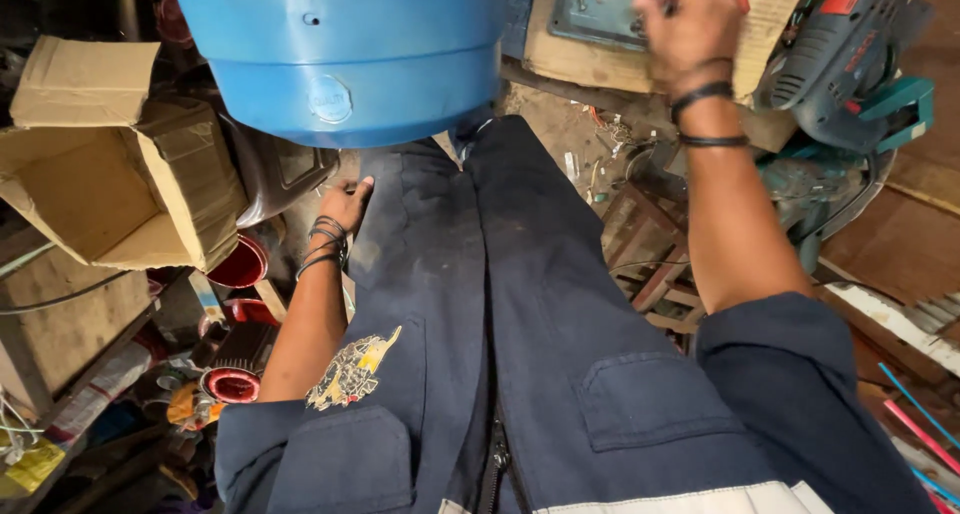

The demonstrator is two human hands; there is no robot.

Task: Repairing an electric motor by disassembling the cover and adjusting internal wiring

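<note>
A motor housing (pixel 345 59) sits far centre, just beyond the person's knees. To its left lies an open cardboard box (pixel 110 174), with wound coils (pixel 232 384) nearer on the left floor. Far right, the right hand (pixel 690 24) reaches onto a board (pixel 600 64), a power drill (pixel 845 49) right of it; the left hand (pixel 345 206) hangs beside the left leg.

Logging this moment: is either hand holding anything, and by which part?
Left hand holds nothing; it rests on the trouser leg. Right hand reaches over the grey plate; any grip cannot be told.
</note>
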